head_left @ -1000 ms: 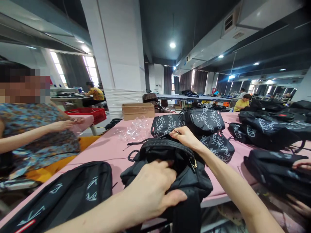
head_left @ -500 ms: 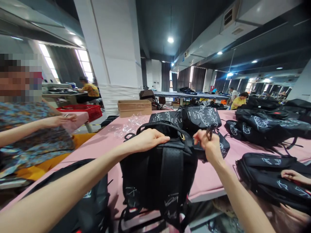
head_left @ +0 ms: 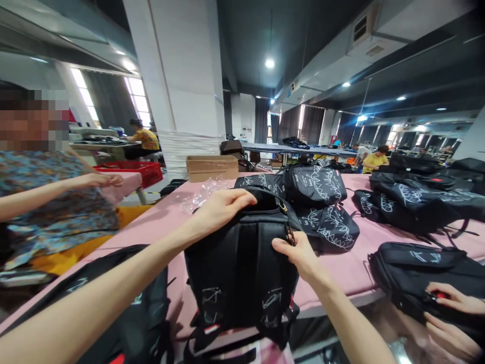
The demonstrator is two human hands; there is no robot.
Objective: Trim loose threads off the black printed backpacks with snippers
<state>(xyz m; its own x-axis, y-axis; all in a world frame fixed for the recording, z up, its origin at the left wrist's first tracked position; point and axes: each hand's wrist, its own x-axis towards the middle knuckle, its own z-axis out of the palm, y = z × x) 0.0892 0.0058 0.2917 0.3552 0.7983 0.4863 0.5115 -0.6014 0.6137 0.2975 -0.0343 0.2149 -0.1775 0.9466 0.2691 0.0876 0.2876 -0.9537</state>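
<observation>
A black backpack (head_left: 223,263) stands upright in front of me, its strap side towards me and its top unzipped. My left hand (head_left: 229,205) is closed on the top rim of its opening. Near the backpack's upper right, my right hand (head_left: 297,250) is closed around a small dark two-pronged tool, which looks like thread snips (head_left: 290,235). A gold-coloured metal fitting (head_left: 283,207) shows at the right of the opening. The backpack's inside is mostly hidden from me.
Printed black backpacks (head_left: 316,184) lie behind on the pink table (head_left: 364,268), with clear plastic (head_left: 206,192) and a cardboard box (head_left: 212,169). Another backpack (head_left: 125,298) is at left. A co-worker's hands (head_left: 450,303) work on a bag at right; another person (head_left: 56,197) sits left.
My right hand has moved down and left to the backpack's strap side. My left hand has shifted slightly left and up. The co-worker's hands at right have come closer together.
</observation>
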